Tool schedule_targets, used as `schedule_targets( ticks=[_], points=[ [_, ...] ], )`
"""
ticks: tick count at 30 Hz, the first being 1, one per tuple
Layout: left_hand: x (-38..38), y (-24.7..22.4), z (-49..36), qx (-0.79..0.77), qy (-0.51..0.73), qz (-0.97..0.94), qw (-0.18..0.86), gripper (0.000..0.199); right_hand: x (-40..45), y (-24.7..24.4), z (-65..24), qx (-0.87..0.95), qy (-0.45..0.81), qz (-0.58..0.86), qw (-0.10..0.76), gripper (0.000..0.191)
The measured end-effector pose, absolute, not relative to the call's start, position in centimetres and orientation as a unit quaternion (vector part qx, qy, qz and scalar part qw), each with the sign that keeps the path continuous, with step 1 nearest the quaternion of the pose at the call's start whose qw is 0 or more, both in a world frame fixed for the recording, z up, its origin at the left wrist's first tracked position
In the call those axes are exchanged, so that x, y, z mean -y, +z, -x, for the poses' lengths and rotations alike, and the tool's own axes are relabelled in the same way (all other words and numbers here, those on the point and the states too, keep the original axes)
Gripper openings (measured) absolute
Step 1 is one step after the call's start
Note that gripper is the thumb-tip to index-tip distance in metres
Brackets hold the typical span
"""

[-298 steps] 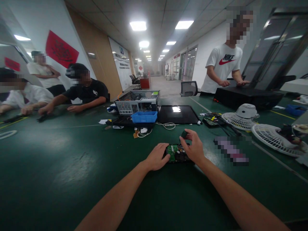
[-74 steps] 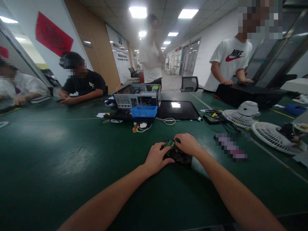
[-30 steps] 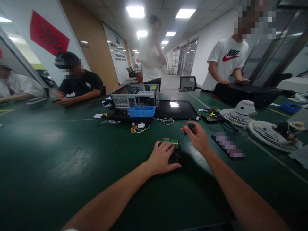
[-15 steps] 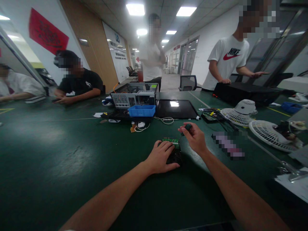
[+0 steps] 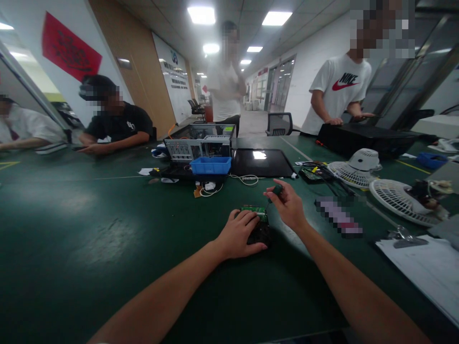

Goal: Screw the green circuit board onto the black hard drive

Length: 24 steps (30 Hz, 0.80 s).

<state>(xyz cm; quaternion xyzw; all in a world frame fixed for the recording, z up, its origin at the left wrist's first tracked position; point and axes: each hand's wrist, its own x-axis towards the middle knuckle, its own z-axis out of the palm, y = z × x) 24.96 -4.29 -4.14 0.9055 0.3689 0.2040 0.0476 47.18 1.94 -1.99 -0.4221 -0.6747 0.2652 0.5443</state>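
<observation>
Head: green table (image 5: 89,248), lit corridor (image 5: 252,120)

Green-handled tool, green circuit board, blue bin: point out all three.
Green-handled tool (image 5: 277,189): head view, on the handle.
Green circuit board (image 5: 263,216): head view, on its uncovered part beside the fingertips.
Blue bin (image 5: 211,167): head view, on the near wall.

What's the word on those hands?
Left hand spread over circuit-board unit, partly hiding it. Right hand holding green-handled tool. Clipboard off to the right.
</observation>
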Motion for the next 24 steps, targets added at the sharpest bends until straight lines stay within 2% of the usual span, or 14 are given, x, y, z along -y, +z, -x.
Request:
schedule_targets(
  ticks=[3, 7, 14, 19, 24],
  points=[
    [4.3, -4.2, -24.9, -0.368, 0.207, -0.906, 0.045, 0.080, -1.6, -2.0, -46.9, 0.690, 0.205, 0.445, 0.533, 0.056],
    [4.1, -4.6, -24.8, -0.369, 0.204, -0.906, 0.047, 0.081, -1.2, -2.0, -46.7, 0.735, 0.114, 0.444, 0.500, 0.048],
    [4.0, -5.0, -24.8, -0.366, 0.208, -0.906, 0.043, 0.083, -1.7, -2.7, -46.4, 0.750, -0.023, 0.409, 0.519, 0.051],
    [4.0, -4.8, -24.8, -0.364, 0.208, -0.907, 0.044, 0.083, -2.1, -3.1, -46.8, 0.728, -0.049, 0.421, 0.538, 0.043],
    [4.1, -4.8, -24.8, -0.367, 0.206, -0.906, 0.047, 0.083, -2.1, -3.1, -46.9, 0.737, -0.034, 0.415, 0.533, 0.044]
  ],
)
